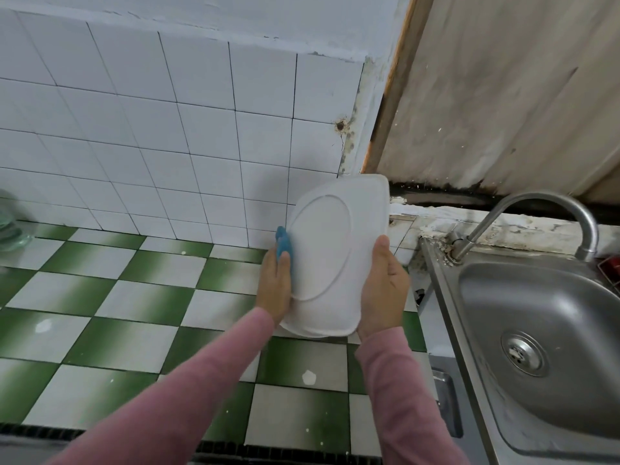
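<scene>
Just left of the sink (536,330), the plate (335,256) is held above the table (134,297), underside facing the camera, long axis pointing up and away. The right hand (382,290) grips its right edge. The left hand (275,283) pinches a cloth (283,245) against its left edge.

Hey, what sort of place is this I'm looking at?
Most likely a home kitchen: a stainless steel sink with a curved tap sits beside a green and white tiled counter, and the left hand and right hand hold a white dish.
</scene>
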Motion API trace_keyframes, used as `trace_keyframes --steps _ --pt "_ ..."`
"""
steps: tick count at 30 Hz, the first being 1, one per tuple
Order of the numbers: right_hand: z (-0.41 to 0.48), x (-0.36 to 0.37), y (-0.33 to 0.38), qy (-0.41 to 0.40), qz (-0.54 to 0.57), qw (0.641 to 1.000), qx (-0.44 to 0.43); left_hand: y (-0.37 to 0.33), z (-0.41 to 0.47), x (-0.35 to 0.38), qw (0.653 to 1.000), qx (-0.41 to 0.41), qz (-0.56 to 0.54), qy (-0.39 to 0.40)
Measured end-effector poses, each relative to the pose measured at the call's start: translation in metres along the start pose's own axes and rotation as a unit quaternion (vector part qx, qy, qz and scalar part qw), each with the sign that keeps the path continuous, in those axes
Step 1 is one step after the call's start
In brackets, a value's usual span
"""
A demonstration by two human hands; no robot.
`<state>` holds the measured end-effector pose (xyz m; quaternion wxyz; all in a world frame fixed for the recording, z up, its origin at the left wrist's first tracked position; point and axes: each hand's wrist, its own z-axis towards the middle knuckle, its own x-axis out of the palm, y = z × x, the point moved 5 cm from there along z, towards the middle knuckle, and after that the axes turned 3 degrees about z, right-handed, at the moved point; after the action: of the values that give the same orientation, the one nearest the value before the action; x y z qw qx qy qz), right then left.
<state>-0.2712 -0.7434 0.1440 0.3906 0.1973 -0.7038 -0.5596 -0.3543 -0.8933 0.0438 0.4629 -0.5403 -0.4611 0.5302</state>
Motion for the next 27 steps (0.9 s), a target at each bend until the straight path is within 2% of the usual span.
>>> trace_keyframes --steps 2,5,8,12,18,24,27 --pt "0.002 0.0 0.003 -0.015 0.019 0.999 -0.026 -0.006 -0.016 0.006 0.999 0.032 -0.01 -0.028" --pt "0.008 -0.005 0.004 -0.037 0.039 0.998 -0.023 -0.025 -0.041 0.017 0.987 0.158 0.036 -0.003" --pt "0.013 -0.005 0.007 -0.037 0.055 0.998 0.001 -0.037 -0.061 0.031 0.954 0.266 0.122 0.057" --pt "0.012 -0.004 0.008 -0.013 0.052 0.998 0.024 -0.061 -0.062 0.039 0.895 0.387 0.2 0.094" --pt "0.007 -0.001 0.006 0.039 0.024 0.998 0.042 -0.101 -0.049 0.043 0.875 0.415 0.224 0.107" --pt "0.002 -0.004 0.002 0.045 -0.014 0.996 0.072 -0.113 -0.03 0.046 0.913 0.317 0.225 0.123" --pt "0.005 -0.009 0.003 0.031 0.009 0.996 0.083 -0.11 -0.043 0.048 0.887 0.359 0.246 0.157"
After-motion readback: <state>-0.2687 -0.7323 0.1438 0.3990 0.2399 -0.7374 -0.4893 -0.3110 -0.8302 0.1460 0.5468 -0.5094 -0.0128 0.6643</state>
